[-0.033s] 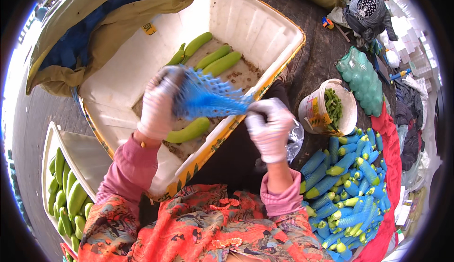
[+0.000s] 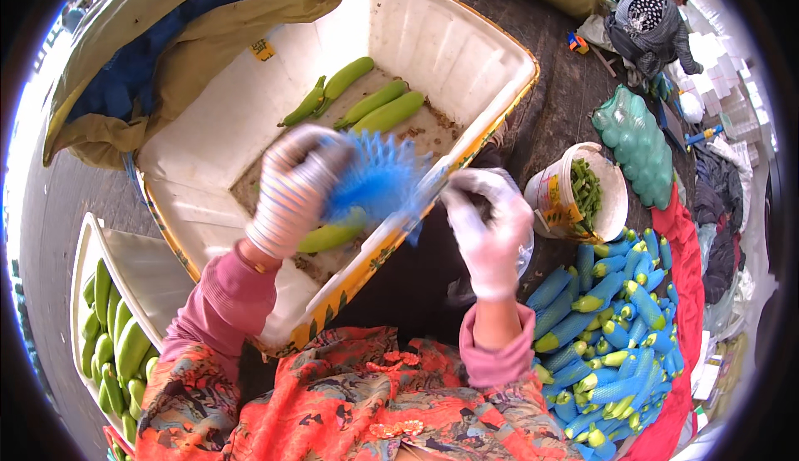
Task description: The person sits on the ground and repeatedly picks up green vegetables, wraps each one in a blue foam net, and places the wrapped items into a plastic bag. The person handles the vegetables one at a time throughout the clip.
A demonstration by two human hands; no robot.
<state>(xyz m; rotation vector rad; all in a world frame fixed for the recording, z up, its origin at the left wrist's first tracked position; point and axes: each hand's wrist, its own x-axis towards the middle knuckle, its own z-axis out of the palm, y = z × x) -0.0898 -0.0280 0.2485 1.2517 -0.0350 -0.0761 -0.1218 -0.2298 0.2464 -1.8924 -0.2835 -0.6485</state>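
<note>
My left hand (image 2: 295, 182), in a white striped glove, is closed on a blue foam net sleeve (image 2: 374, 180). The sleeve is smeared by motion and hangs over the white foam box (image 2: 454, 32). To its right, near the box's yellow-edged rim, my gloved right hand (image 2: 489, 224) has loosely curled fingers with a gap at the thumb. Nothing shows in it, and the sleeve's free end is just apart from it. Several long green squash (image 2: 387, 114) lie on the box's floor beyond my hands. Another squash (image 2: 331, 235) is partly hidden below the sleeve.
A tan sack (image 2: 196, 53) of blue sleeves leans over the box's far left. Netted squash (image 2: 624, 328) are heaped at right on red cloth (image 2: 687, 294). Nearby are a white bucket (image 2: 545, 203) of green cuttings and a green net bag (image 2: 637, 145). Bare squash (image 2: 125, 344) fill a crate at left. A person (image 2: 649, 24) crouches far right.
The sleeve was stretched between both hands; its right end has come free of my right hand and sprung back. My right hand has shifted slightly right, my left hand slightly right too.
</note>
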